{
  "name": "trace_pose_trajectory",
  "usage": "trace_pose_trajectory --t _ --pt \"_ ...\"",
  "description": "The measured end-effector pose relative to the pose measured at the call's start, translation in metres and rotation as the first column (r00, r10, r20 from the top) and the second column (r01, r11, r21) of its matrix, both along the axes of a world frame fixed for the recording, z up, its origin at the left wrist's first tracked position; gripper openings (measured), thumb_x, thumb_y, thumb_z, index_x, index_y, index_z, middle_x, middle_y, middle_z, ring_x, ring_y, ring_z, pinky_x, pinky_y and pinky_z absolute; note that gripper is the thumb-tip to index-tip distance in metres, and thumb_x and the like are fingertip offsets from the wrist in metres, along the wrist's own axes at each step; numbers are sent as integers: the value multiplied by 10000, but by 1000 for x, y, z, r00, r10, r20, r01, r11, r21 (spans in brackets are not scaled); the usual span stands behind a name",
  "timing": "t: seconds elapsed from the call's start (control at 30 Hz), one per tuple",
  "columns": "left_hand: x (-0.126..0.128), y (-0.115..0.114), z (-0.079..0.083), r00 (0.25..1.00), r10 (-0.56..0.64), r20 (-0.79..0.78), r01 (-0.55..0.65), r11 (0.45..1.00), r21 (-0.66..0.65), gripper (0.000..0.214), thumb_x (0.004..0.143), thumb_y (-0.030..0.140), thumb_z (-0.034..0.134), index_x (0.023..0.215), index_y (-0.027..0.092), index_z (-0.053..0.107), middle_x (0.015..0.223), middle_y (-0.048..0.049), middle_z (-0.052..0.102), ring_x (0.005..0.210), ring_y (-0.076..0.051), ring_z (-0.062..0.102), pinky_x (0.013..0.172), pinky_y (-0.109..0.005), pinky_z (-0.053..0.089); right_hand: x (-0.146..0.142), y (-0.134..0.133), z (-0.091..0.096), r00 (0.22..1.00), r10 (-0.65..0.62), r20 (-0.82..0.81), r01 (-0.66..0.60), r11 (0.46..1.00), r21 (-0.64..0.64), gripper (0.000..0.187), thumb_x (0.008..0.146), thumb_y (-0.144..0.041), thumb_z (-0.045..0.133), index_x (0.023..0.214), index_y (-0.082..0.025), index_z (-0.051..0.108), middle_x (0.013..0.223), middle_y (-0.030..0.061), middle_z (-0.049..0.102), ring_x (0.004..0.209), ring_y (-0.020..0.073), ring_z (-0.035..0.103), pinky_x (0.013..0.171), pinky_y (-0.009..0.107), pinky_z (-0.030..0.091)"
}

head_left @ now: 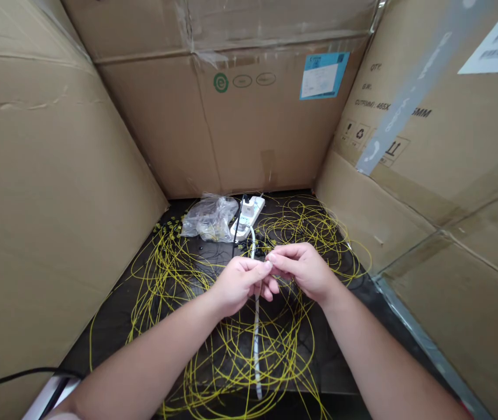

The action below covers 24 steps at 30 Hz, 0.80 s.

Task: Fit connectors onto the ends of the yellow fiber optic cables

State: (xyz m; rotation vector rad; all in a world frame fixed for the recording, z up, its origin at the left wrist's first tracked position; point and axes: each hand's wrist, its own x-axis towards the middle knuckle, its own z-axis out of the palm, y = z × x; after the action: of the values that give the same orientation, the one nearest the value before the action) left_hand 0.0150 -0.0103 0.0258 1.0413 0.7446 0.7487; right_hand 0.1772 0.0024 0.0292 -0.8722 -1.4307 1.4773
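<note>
My left hand (244,283) and my right hand (302,269) meet fingertip to fingertip above the middle of the dark work surface. Both are closed in a pinch. Whatever sits between the fingertips is too small to make out, perhaps hidden by them. Loose yellow wires (249,350) lie in tangled loops below my hands and toward the front edge. A white cable (256,350) runs beneath my hands from a white power strip (255,211) just beyond them.
A crumpled clear plastic bag (209,219) lies left of the power strip. More yellow wire bundles lie at left, with small dark ends (168,227), and at right. Tall cardboard boxes wall in the left (48,175), back (253,134) and right (459,233) sides.
</note>
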Motion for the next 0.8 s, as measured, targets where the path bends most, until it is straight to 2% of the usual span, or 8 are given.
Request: trace_pose_trajectory --t 0.2,0.37,0.43,0.53,0.63,0.73,0.8 --pt "-5 2 2 994 -97 59 103 989 -110 345 752 424 606 779 83 647 604 -63 638 431 -97 537 462 -242 446 2 2 -5 996 83 -27 -84 995 -49 251 735 -366 653 702 -118 657 542 -25 494 468 53 355 434 203 252" --pt "-6 2 2 988 -138 67 146 979 -142 340 741 423 615 799 90 653 551 -43 613 381 -72 478 435 -242 458 0 2 -9 990 117 -73 -124 988 -93 233 745 -357 644 739 -124 658 523 -25 502 458 54 362 430 199 248" --pt "-6 2 2 988 -141 56 149 977 -150 337 737 422 620 805 93 652 512 -19 583 360 -61 445 395 -219 424 -2 1 -10 990 100 -95 -110 988 -109 215 739 -345 652 754 -130 655 524 -24 512 454 56 373 432 200 254" --pt "-5 2 1 990 -123 72 133 977 -165 324 747 411 616 796 91 639 472 15 527 329 -25 342 325 -155 270 -5 0 -9 995 43 -87 -51 994 -94 200 746 -328 642 696 -136 625 522 -24 511 447 59 383 432 203 274" --pt "-3 1 2 996 -54 73 64 988 -141 299 746 397 624 714 100 601 461 42 477 334 3 240 331 -141 141 -10 -2 -6 994 -108 18 106 992 72 199 764 -301 614 643 -143 605 564 -11 525 498 80 435 477 221 345" --pt "1 -1 2 997 63 39 -59 995 -83 279 734 391 636 716 119 578 465 68 434 346 5 212 341 -149 123 -12 -4 -4 949 -294 116 245 916 318 169 773 -258 594 644 -151 611 627 6 548 584 109 481 556 243 388" --pt "4 -2 1 990 140 26 -138 990 -39 265 741 386 627 783 127 587 472 73 433 346 1 217 339 -153 125 -13 -5 -5 926 -354 136 278 877 391 152 781 -244 582 663 -154 616 637 10 550 595 116 485 568 249 390"
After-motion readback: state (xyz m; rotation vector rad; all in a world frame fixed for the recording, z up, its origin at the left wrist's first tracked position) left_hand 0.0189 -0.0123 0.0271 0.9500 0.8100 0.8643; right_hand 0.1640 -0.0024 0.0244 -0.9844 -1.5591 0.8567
